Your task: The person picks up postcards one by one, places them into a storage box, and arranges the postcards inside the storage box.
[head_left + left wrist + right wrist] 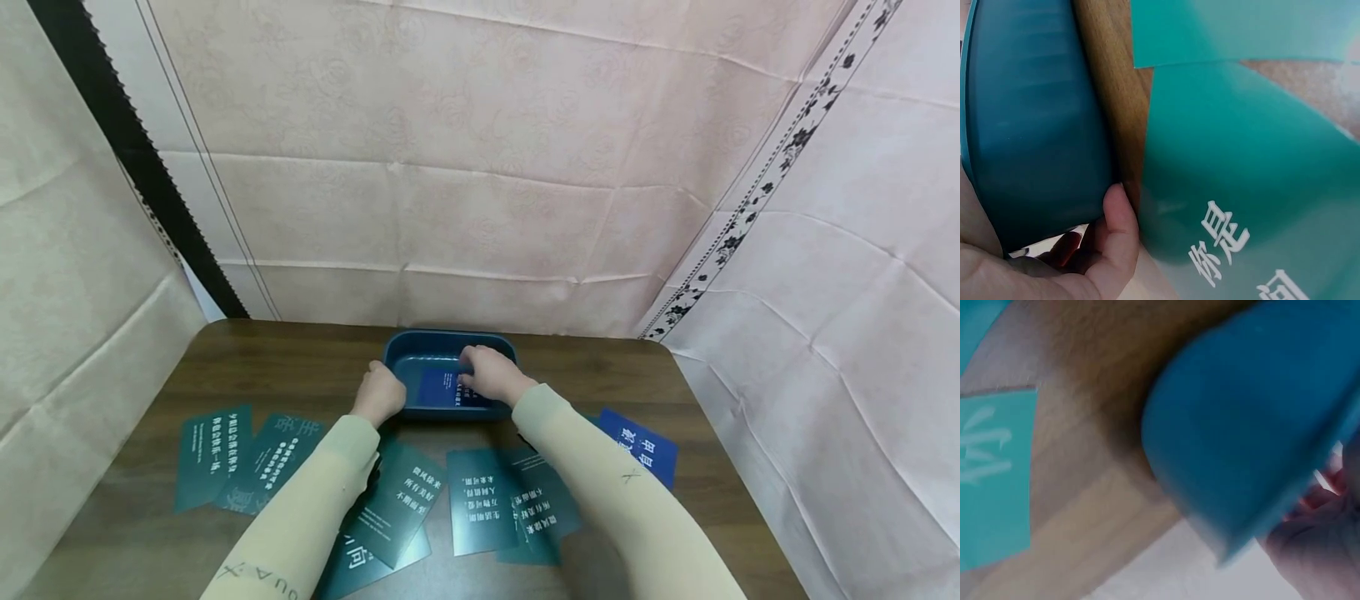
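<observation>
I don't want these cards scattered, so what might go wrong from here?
The pale cream sleeves pass over green rectangular cards, so pulling back might drag some out of place.
The left hand grips the dark blue-green rectangular tray, so a tug could slide it onto the green cards lying close in front.
The right hand is over a blue rectangular card inside the tray; whether it is held is unclear, so it might shift.
</observation>
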The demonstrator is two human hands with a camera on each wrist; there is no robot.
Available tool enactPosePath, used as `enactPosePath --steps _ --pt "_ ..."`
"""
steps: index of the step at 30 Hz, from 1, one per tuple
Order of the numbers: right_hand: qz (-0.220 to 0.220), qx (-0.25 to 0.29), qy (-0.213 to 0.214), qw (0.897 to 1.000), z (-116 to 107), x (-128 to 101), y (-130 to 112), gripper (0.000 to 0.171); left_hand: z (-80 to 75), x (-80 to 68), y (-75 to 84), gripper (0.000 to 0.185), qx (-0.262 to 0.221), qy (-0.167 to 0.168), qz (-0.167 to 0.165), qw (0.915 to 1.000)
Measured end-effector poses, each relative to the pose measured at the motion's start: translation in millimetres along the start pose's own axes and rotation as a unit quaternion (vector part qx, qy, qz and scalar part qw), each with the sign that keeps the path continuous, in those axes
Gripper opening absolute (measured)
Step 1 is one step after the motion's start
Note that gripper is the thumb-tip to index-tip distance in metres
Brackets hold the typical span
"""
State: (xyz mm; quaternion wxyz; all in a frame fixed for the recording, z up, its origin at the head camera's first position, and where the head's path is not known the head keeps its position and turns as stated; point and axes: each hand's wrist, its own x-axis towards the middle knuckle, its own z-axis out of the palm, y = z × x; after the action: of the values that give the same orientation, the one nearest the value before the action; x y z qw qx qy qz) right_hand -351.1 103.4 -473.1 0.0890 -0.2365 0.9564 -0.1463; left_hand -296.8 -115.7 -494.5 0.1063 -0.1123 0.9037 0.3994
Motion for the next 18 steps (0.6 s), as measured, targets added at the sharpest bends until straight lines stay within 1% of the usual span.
enactPosePath --steps 5,11,15,18 --pt "-0.005 0.061 0.023 0.998 -19 -10 8 0.038 0.3 1.2 -2.9 0.060 0.004 0.002 0.008 1.0000" --pt "0.001 0.094 0.060 0.994 -46 -33 22 0.036 -0.6 3.7 -5.4 0.060 0.008 0.001 0.021 0.9998" --pt "0.018 0.113 0.072 0.991 -62 -59 45 0.037 -0.2 4.0 -4.5 0.062 0.005 -0.002 0.021 0.9998" --pt "0.030 0.104 0.072 0.992 -71 -79 72 0.042 0.1 4.1 -3.8 0.062 0.003 -0.001 0.017 0.9998"
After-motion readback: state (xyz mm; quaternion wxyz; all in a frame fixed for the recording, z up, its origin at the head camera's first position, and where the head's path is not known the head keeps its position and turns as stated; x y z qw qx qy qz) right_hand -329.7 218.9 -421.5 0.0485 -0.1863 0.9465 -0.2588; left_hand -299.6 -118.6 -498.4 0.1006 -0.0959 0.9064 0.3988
